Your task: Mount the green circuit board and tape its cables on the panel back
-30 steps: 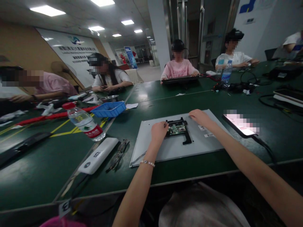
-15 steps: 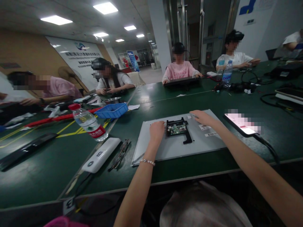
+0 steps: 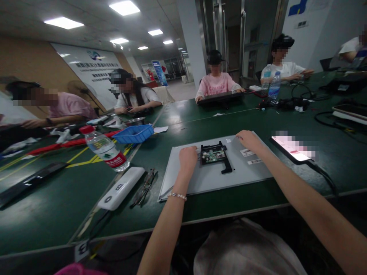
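A flat grey panel (image 3: 183, 179) lies on the green table before me. On it sits a black bracket frame (image 3: 226, 164) around a green circuit board (image 3: 212, 156). My left hand (image 3: 188, 159) is closed just left of the bracket, its fingers curled in; what they hold, if anything, is hidden. Toward the panel's far right part, my right hand (image 3: 249, 139) is closed with bent fingers pointing down at the panel. I cannot make out whether something is between those fingertips. White labels (image 3: 254, 162) show on the panel near my right wrist.
Left of the panel lie glasses (image 3: 144, 188), a white power bank (image 3: 122, 189), a water bottle (image 3: 107, 151) and a blue tray (image 3: 134, 134). A lit phone (image 3: 291, 149) with a cable lies right. Several people sit around the table (image 3: 183, 118).
My right hand has shifted slightly right, and its fingers have gone from reaching leftward to bending down. The left hand stays by the bracket. The whole view has shifted slightly.
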Available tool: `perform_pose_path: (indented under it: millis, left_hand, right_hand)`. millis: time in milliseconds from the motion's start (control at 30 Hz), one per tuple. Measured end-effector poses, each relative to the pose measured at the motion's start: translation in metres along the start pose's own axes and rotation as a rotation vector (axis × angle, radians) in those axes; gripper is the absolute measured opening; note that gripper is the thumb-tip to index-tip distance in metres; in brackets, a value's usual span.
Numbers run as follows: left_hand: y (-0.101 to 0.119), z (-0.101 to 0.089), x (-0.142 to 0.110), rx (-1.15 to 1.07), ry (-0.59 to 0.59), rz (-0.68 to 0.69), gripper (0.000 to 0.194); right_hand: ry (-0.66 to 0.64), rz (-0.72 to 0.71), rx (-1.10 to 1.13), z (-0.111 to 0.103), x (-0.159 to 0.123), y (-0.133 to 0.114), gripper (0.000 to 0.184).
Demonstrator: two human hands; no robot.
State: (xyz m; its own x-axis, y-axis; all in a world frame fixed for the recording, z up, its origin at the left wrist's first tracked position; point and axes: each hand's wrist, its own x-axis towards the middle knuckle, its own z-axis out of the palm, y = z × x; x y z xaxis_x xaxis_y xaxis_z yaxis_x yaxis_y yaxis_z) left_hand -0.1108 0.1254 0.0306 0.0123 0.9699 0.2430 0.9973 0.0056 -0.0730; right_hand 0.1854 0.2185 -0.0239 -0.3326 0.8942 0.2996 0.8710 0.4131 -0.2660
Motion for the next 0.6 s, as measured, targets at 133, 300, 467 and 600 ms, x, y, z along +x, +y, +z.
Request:
perform_pose_path:
  millis: [133,300,467,600]
  left_hand:
    - [0.001,0.001,-0.002,0.037,-0.041,0.03,0.034]
    - [0.003,0.002,-0.003,0.04,-0.035,0.007,0.034]
    - [-0.004,0.0,-0.002,0.044,-0.023,0.035,0.033]
    - [-0.011,-0.001,0.0,0.062,-0.039,0.05,0.029]
  right_hand:
    - [-0.009,-0.049,-0.016,-0.001,0.0,-0.007,0.036]
    - [0.019,-0.127,0.007,-0.009,-0.002,-0.02,0.034]
    - [-0.023,-0.236,0.008,-0.014,-0.005,-0.032,0.03]
    - [-0.077,-0.204,-0.046,-0.015,-0.005,-0.042,0.026]
